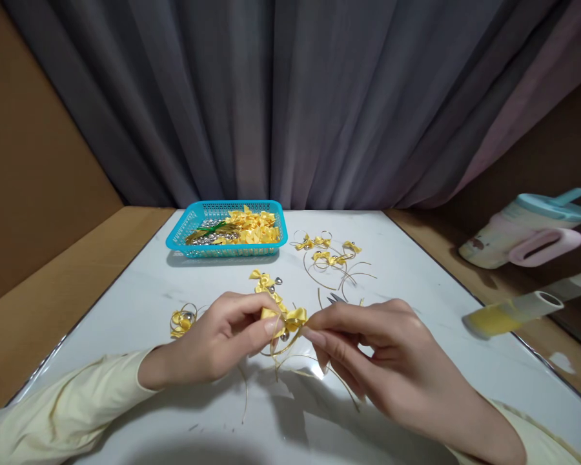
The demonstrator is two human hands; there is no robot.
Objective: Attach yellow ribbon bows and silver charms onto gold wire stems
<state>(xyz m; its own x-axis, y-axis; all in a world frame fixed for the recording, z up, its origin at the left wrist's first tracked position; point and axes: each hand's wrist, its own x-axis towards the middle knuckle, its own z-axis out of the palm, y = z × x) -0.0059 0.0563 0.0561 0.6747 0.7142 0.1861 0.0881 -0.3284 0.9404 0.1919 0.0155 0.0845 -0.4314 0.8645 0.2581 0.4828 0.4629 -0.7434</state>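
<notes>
Between thumb and fingers, my left hand pinches a yellow ribbon bow by its left side. A small silver bell hangs just below the bow. My right hand is closed at the bow's right edge, its thumb and forefinger pinching a thin gold cord. Cord ends trail down under both hands. Behind the fingers lie more yellow bows with silver bells. The tips of scissors show past my right hand, which hides the rest of them.
A blue basket with yellow bows, silver bells and a tied bundle of gold cord stands at the back left. Several bows with cords lie back right, another at left. A lidded cup and a yellow-filled tube are at right.
</notes>
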